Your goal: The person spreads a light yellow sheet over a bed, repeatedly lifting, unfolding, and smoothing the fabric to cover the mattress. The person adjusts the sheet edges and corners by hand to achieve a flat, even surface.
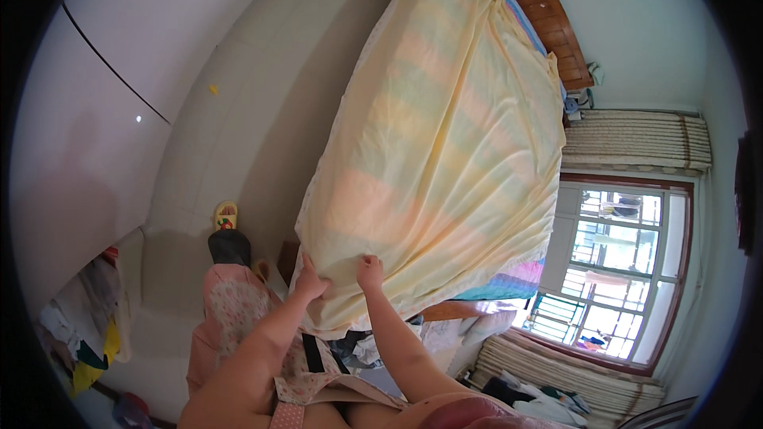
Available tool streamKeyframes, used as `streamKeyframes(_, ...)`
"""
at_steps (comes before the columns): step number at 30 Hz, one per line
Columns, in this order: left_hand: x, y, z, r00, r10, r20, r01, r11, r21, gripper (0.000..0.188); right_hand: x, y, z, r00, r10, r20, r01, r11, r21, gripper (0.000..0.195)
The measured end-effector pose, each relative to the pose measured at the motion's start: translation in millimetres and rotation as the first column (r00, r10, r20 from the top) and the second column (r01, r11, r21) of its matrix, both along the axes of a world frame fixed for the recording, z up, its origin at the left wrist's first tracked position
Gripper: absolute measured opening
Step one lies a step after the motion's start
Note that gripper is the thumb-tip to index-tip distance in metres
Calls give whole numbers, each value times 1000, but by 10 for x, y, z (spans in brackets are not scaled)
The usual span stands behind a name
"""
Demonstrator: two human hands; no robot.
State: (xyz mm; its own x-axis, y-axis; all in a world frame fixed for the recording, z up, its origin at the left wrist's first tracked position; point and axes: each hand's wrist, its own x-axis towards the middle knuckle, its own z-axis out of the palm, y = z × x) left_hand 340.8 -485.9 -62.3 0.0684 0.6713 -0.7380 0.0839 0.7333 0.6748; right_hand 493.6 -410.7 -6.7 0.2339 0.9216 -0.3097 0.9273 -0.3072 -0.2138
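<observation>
A pale yellow, green and pink striped bed cover [429, 149] lies spread over the bed, with long creases running along it. My left hand [311, 282] rests on the cover's near left corner, thumb and forefinger apart; whether cloth is pinched in it is hard to tell. Further right, my right hand [370, 269] has its fingers curled against the cover near its close edge, and a fold may be in them. Under the cover's right edge a pink, purple and teal striped sheet [506, 281] shows.
The bed's wooden headboard [554, 18] stands at the far end. White cabinet doors [101, 101] line the left side, with piled clothes [89, 322] below. A barred window [614, 268] and curtains [638, 140] are on the right. A yellow slipper [226, 216] is on my foot.
</observation>
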Motion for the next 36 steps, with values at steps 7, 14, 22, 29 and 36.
streamKeyframes(7,-105,107,-245,878,400,264,-310,894,-324,77,-171,-13,17,948,318,-30,-316,948,41,44)
streamKeyframes(14,-33,-50,-234,957,73,-280,-34,989,141,97,-652,-23,289,844,523,118,-510,851,-124,65)
streamKeyframes(22,-8,-445,-156,908,-280,313,325,940,-104,100,-732,-108,174,853,512,103,-408,776,-480,68)
streamKeyframes(29,-284,-641,121,619,-734,278,774,630,-60,74,-785,-430,203,813,577,80,-431,688,-584,78)
streamKeyframes(36,-672,-154,110,834,-552,-3,552,834,-18,48,-700,-73,271,764,620,-178,-550,482,-682,53)
